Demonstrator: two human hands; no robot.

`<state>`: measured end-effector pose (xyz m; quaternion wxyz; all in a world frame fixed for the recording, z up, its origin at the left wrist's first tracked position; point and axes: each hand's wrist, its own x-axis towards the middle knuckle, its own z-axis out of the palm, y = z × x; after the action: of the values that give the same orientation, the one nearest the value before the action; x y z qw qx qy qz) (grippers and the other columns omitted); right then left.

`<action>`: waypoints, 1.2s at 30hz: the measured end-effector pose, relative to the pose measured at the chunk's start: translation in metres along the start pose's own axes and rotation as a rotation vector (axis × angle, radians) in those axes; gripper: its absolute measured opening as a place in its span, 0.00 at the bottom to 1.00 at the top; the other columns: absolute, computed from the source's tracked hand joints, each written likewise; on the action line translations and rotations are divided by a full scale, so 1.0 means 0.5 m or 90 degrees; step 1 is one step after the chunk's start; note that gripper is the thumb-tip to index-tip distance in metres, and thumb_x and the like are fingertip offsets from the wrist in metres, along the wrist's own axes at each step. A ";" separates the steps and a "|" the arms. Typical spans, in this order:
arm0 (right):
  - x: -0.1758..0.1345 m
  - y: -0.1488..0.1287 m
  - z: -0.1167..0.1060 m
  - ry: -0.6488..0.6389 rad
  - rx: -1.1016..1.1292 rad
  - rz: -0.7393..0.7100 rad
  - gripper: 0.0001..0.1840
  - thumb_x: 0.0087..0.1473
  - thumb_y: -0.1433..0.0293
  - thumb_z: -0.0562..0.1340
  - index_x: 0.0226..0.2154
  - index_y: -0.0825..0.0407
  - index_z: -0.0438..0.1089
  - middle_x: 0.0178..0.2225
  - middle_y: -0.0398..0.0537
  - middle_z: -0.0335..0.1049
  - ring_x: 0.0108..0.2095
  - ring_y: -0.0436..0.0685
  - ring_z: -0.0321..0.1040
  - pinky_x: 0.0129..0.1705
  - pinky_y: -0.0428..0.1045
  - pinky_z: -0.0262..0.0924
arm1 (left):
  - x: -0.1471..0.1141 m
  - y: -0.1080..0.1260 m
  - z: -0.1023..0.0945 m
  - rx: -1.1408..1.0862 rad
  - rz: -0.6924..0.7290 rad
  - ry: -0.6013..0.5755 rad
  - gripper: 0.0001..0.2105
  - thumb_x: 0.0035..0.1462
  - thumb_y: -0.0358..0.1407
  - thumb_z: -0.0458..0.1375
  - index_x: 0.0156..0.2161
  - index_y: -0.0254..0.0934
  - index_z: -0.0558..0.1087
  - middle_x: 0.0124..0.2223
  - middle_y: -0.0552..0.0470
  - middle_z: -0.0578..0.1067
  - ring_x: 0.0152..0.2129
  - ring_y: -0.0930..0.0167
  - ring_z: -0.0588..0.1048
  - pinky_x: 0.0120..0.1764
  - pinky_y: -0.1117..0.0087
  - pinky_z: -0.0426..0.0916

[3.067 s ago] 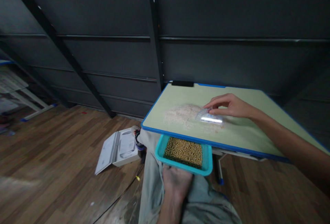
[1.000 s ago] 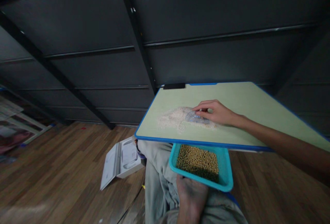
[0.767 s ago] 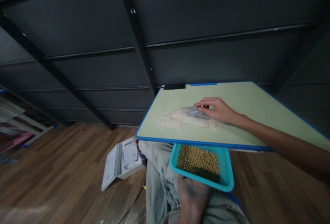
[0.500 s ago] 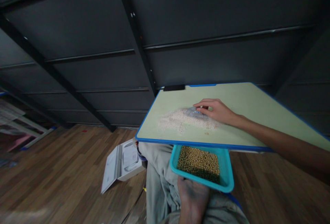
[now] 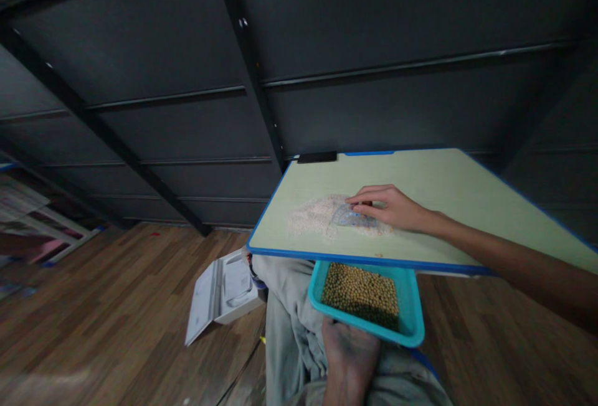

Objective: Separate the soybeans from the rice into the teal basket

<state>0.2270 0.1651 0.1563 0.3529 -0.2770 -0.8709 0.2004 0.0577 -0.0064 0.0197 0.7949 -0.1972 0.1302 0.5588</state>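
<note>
My right hand (image 5: pixel 380 203) is closed in a pinch on a clear, half-round plastic piece that looks like a protractor (image 5: pixel 344 215). The protractor touches a spread of small pale grains (image 5: pixel 311 216), perhaps rice, on a light green tabletop (image 5: pixel 434 188) with blue edging. Below the table's near edge, my left hand (image 5: pixel 350 347) holds a turquoise plastic tray (image 5: pixel 411 306) from underneath, its fingers hidden. Round tan beans (image 5: pixel 359 291) fill much of the tray. A small tan bit (image 5: pixel 378 255) lies close to the table's near edge.
A black flat object (image 5: pixel 317 157) sits at the table's far left corner. Dark panelled metal (image 5: pixel 374 107) rises behind it. An opened white box (image 5: pixel 228 287) and a thin cable (image 5: pixel 243 372) lie on the wooden floor at left, near my leg (image 5: pixel 284 325).
My right hand has drawn the protractor slightly toward me across the grains. A small tan bit now lies nearer the table's edge. My left hand and the tray stay almost still.
</note>
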 end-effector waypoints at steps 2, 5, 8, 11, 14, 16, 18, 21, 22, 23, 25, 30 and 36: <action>0.000 -0.002 0.001 -0.002 0.006 -0.001 0.15 0.66 0.64 0.62 0.51 0.46 0.80 0.42 0.51 0.80 0.39 0.56 0.74 0.44 0.53 0.68 | 0.000 0.000 -0.001 0.000 -0.004 -0.010 0.23 0.64 0.36 0.47 0.58 0.38 0.76 0.63 0.41 0.74 0.60 0.59 0.72 0.63 0.51 0.65; -0.001 -0.002 0.004 0.015 -0.002 0.002 0.15 0.65 0.63 0.63 0.51 0.48 0.80 0.41 0.51 0.80 0.37 0.55 0.74 0.43 0.53 0.68 | 0.002 0.000 -0.006 0.003 -0.009 -0.023 0.23 0.64 0.36 0.47 0.58 0.38 0.76 0.64 0.41 0.73 0.60 0.59 0.72 0.63 0.51 0.65; -0.002 -0.002 0.010 0.051 -0.021 0.022 0.15 0.65 0.63 0.63 0.50 0.49 0.80 0.40 0.51 0.80 0.35 0.55 0.73 0.39 0.52 0.67 | 0.006 0.000 -0.012 0.015 0.001 -0.032 0.23 0.63 0.36 0.47 0.59 0.38 0.75 0.64 0.40 0.73 0.60 0.58 0.72 0.63 0.51 0.65; -0.005 -0.002 0.015 0.065 -0.049 0.041 0.14 0.65 0.65 0.63 0.49 0.49 0.80 0.40 0.51 0.80 0.34 0.54 0.73 0.37 0.51 0.66 | 0.009 0.000 -0.014 0.052 0.012 -0.046 0.24 0.62 0.36 0.48 0.59 0.39 0.75 0.63 0.41 0.74 0.60 0.58 0.72 0.63 0.50 0.65; -0.007 -0.001 0.018 0.056 -0.070 0.042 0.14 0.65 0.67 0.62 0.49 0.48 0.80 0.40 0.51 0.80 0.36 0.55 0.74 0.37 0.51 0.66 | 0.008 0.001 -0.012 0.075 0.010 -0.058 0.24 0.62 0.35 0.47 0.60 0.39 0.75 0.62 0.41 0.75 0.60 0.59 0.73 0.63 0.51 0.64; -0.008 0.000 0.018 0.051 -0.075 0.041 0.14 0.65 0.67 0.62 0.49 0.48 0.80 0.40 0.51 0.80 0.37 0.55 0.74 0.38 0.51 0.66 | 0.006 0.000 -0.010 0.080 0.013 -0.055 0.24 0.62 0.35 0.46 0.60 0.39 0.75 0.62 0.41 0.76 0.60 0.59 0.73 0.63 0.51 0.64; -0.009 -0.001 0.019 0.042 -0.072 0.041 0.14 0.65 0.67 0.62 0.49 0.47 0.80 0.41 0.51 0.80 0.37 0.56 0.74 0.40 0.52 0.67 | 0.004 0.000 -0.007 0.085 0.015 -0.048 0.24 0.62 0.35 0.46 0.60 0.38 0.75 0.62 0.41 0.76 0.60 0.59 0.72 0.63 0.50 0.64; -0.009 -0.007 0.019 0.021 -0.055 0.032 0.15 0.66 0.66 0.62 0.50 0.47 0.80 0.41 0.51 0.80 0.39 0.56 0.75 0.42 0.53 0.68 | 0.002 0.001 -0.005 0.065 0.013 -0.023 0.24 0.63 0.35 0.46 0.59 0.38 0.75 0.62 0.41 0.75 0.60 0.58 0.72 0.64 0.50 0.64; -0.009 -0.009 0.020 0.014 -0.051 0.024 0.15 0.66 0.65 0.61 0.51 0.47 0.80 0.41 0.51 0.80 0.39 0.56 0.75 0.42 0.53 0.68 | 0.002 0.001 -0.004 0.052 0.010 -0.013 0.24 0.63 0.35 0.46 0.59 0.38 0.75 0.62 0.41 0.75 0.60 0.58 0.72 0.64 0.50 0.64; -0.009 -0.012 0.021 0.008 -0.049 0.016 0.15 0.66 0.65 0.61 0.51 0.47 0.80 0.41 0.51 0.80 0.39 0.56 0.75 0.43 0.53 0.68 | 0.003 0.001 -0.004 0.040 0.008 -0.004 0.24 0.63 0.36 0.46 0.59 0.37 0.76 0.62 0.41 0.75 0.61 0.59 0.72 0.64 0.51 0.64; -0.009 -0.018 0.023 0.000 -0.045 -0.002 0.15 0.66 0.66 0.61 0.51 0.47 0.80 0.41 0.52 0.80 0.39 0.57 0.75 0.44 0.54 0.68 | 0.004 0.001 -0.003 0.024 0.005 0.001 0.24 0.63 0.36 0.46 0.58 0.37 0.76 0.62 0.41 0.75 0.60 0.58 0.72 0.63 0.51 0.64; -0.012 -0.026 0.031 -0.015 -0.024 -0.018 0.15 0.67 0.66 0.61 0.52 0.46 0.79 0.42 0.51 0.80 0.40 0.57 0.76 0.45 0.55 0.69 | 0.007 -0.003 -0.006 0.060 0.020 -0.033 0.24 0.64 0.36 0.47 0.60 0.38 0.75 0.61 0.41 0.76 0.59 0.58 0.73 0.63 0.49 0.64; -0.016 -0.040 0.038 -0.009 0.008 -0.032 0.15 0.67 0.66 0.61 0.53 0.45 0.79 0.45 0.51 0.80 0.44 0.57 0.76 0.48 0.56 0.70 | 0.008 -0.005 -0.015 0.082 0.031 -0.048 0.24 0.63 0.36 0.49 0.62 0.39 0.73 0.61 0.40 0.76 0.57 0.57 0.75 0.63 0.50 0.64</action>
<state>0.2111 0.1420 0.1506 0.3534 -0.2515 -0.8788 0.1989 0.0613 -0.0073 0.0118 0.7965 -0.1216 0.1405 0.5754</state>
